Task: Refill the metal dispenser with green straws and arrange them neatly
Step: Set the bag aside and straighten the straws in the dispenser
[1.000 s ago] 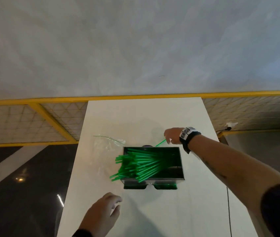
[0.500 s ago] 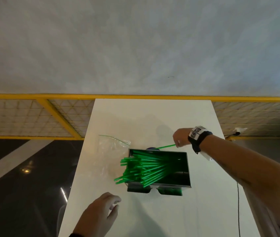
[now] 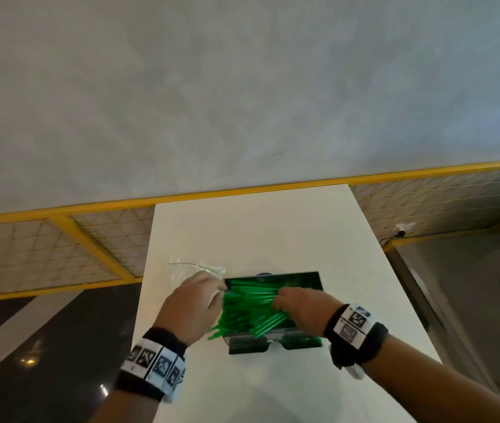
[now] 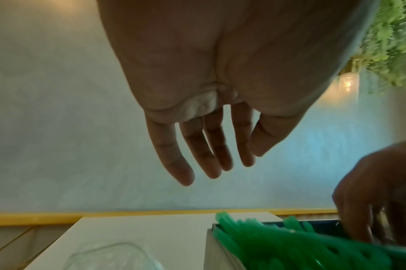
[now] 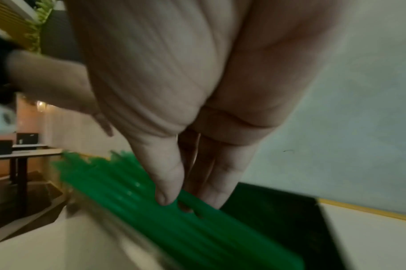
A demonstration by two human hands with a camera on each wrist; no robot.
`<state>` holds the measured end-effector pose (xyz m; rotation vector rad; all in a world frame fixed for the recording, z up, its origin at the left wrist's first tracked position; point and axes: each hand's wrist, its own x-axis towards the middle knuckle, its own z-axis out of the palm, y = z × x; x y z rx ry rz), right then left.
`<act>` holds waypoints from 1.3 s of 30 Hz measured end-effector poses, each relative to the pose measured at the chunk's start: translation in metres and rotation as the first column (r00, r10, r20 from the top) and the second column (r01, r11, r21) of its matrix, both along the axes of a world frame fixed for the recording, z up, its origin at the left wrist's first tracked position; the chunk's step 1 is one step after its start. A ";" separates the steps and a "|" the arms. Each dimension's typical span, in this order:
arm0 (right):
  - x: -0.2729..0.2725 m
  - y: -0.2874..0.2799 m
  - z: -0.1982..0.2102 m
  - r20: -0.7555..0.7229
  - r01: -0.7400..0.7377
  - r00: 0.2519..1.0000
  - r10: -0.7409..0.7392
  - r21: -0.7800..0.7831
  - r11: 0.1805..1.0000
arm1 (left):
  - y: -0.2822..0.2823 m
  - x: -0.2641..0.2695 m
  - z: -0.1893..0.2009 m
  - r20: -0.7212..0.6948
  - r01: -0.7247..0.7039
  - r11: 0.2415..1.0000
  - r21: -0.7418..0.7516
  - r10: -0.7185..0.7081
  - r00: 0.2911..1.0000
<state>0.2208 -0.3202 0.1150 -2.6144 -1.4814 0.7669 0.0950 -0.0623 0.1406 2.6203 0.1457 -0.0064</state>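
Note:
The open-topped metal dispenser (image 3: 291,277) stands on the white table (image 3: 258,233). A loose, fanned bundle of green straws (image 3: 248,312) lies in it, with its left ends sticking out over the left and front rim. My left hand (image 3: 219,293) hovers at those left ends; in the left wrist view its fingers (image 4: 208,155) are straight and hold nothing. My right hand (image 3: 277,302) rests on the bundle's right part. In the right wrist view its thumb (image 5: 165,182) and straight fingers (image 5: 215,182) press on the straws (image 5: 151,219) at their right ends.
A clear plastic bag (image 3: 193,268) lies on the table just left of and behind the dispenser. The narrow table has edges close on both sides. A yellow-framed mesh railing (image 3: 90,239) runs behind it, with dark floor at the lower left.
My right hand came from behind the dispenser, where it pinched a single straw, onto the bundle. My left hand moved from the table's front up to the straws' left ends.

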 end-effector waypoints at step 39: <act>-0.052 0.040 -0.015 -0.005 0.177 0.984 -0.179 0.147 0.973 | -0.057 0.099 -0.020 -0.631 0.493 0.842 0.218 -0.264 0.730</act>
